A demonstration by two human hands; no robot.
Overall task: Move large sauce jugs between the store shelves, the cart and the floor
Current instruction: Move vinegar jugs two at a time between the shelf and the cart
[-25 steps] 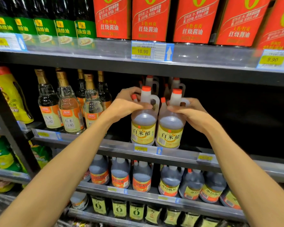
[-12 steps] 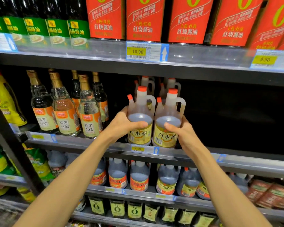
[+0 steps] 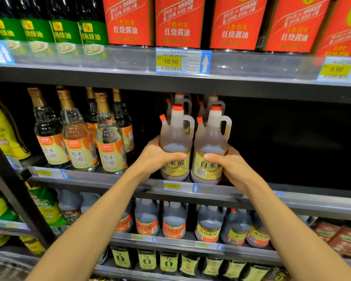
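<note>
Two large white-vinegar jugs with orange caps and yellow labels stand side by side at the front of the middle shelf [image 3: 130, 182]. My left hand [image 3: 158, 156] wraps the body of the left jug [image 3: 175, 138], thumb across its label. My right hand [image 3: 230, 166] grips the lower body of the right jug [image 3: 210, 138] from the right side. Both jugs are upright with their bases at the shelf edge. Two more jugs of the same kind [image 3: 182, 99] stand behind them, mostly hidden.
Glass vinegar bottles [image 3: 79, 138] stand left of the jugs. To the right the middle shelf is dark, with nothing visible on it. Red soy sauce cartons [image 3: 178, 23] fill the shelf above, darker jugs [image 3: 173, 220] the shelf below. A black upright post [image 3: 18, 191] stands at left.
Both hands have slid down from the jug necks and handles to the jug bodies. The two jugs stay at the shelf front.
</note>
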